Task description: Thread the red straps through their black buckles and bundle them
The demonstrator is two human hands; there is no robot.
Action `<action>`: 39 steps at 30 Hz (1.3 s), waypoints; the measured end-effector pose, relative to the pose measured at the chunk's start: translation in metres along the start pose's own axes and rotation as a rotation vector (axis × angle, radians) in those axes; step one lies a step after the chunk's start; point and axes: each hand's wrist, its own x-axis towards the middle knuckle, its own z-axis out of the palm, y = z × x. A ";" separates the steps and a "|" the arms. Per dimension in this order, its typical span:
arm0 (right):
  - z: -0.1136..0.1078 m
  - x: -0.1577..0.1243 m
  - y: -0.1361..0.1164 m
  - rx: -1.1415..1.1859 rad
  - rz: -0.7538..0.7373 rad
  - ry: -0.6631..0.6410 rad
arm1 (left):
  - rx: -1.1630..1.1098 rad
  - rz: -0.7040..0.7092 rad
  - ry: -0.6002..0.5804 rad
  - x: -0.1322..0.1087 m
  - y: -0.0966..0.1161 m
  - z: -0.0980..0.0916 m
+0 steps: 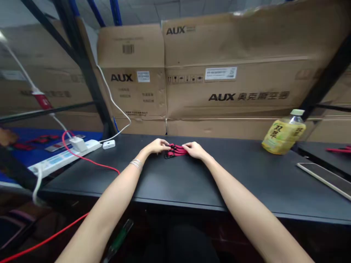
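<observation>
A red webbing strap (179, 150), folded into several layers with black buckles at its left end, lies across the middle of the black tabletop. My left hand (157, 146), with silver bangles at the wrist, pinches the buckle end. At the other end, my right hand (194, 149) grips the folded layers between thumb and fingers. The strap spans the short gap between both hands, low over the table or resting on it; I cannot tell which.
A yellow-labelled drink bottle (285, 132) and a phone (326, 179) occupy the right side. Leftward are a white power strip (65, 157), a small white case (109, 144) and a red cable (90, 161). Large cardboard boxes (233, 47) wall the back. A blurred hand (7, 137) shows far left.
</observation>
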 end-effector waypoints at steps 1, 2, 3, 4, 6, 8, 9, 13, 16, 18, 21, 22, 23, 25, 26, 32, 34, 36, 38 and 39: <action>0.000 0.000 0.000 -0.006 -0.001 0.001 | 0.001 0.006 0.000 0.000 0.000 0.000; 0.001 0.001 -0.001 -0.009 -0.003 -0.002 | 0.005 0.009 0.000 0.001 -0.001 0.000; 0.001 0.001 -0.001 -0.009 -0.003 -0.009 | 0.009 0.008 -0.001 0.002 -0.002 0.000; 0.002 0.001 -0.002 -0.007 -0.002 -0.017 | 0.013 0.005 -0.002 0.002 -0.003 0.001; 0.002 0.002 -0.001 -0.006 -0.003 -0.024 | 0.020 0.000 -0.008 0.004 -0.004 0.001; 0.002 0.002 -0.001 -0.008 -0.013 -0.030 | 0.027 -0.002 -0.018 0.005 -0.005 0.000; 0.002 0.002 0.000 -0.011 -0.020 -0.031 | 0.032 -0.001 -0.020 0.006 -0.006 0.000; 0.002 0.001 0.000 -0.015 -0.038 -0.039 | 0.048 -0.015 -0.021 0.007 -0.007 0.000; 0.001 0.000 0.000 -0.007 -0.030 -0.046 | 0.051 -0.018 -0.022 0.006 -0.004 0.000; 0.000 -0.001 0.000 -0.002 -0.022 -0.046 | 0.047 -0.008 -0.040 0.006 -0.001 -0.001; -0.001 -0.002 -0.001 -0.010 -0.012 -0.037 | 0.059 -0.015 -0.064 0.005 0.003 -0.001; -0.002 -0.003 -0.001 -0.011 -0.008 -0.039 | 0.071 -0.020 -0.072 0.006 0.004 -0.002; -0.002 -0.003 -0.001 -0.009 -0.007 -0.043 | 0.087 -0.023 -0.078 0.006 0.005 -0.002; -0.003 -0.003 -0.001 -0.001 -0.005 -0.047 | 0.106 -0.007 -0.079 0.008 0.005 -0.002; -0.003 -0.003 -0.001 0.003 -0.003 -0.048 | 0.109 0.001 -0.089 0.008 0.004 -0.003; -0.003 -0.002 -0.001 0.011 0.003 -0.042 | 0.118 0.002 -0.123 0.005 0.009 -0.002; -0.004 -0.003 -0.002 0.011 0.003 -0.043 | 0.117 -0.003 -0.128 0.004 0.012 -0.001; -0.004 -0.003 -0.002 0.013 0.011 -0.040 | 0.112 -0.011 -0.124 0.003 0.014 0.000; -0.004 -0.004 -0.003 0.013 0.008 -0.037 | 0.110 -0.006 -0.115 0.004 0.013 0.001; -0.004 -0.004 -0.003 0.013 0.009 -0.039 | 0.113 -0.002 -0.113 0.005 0.012 0.001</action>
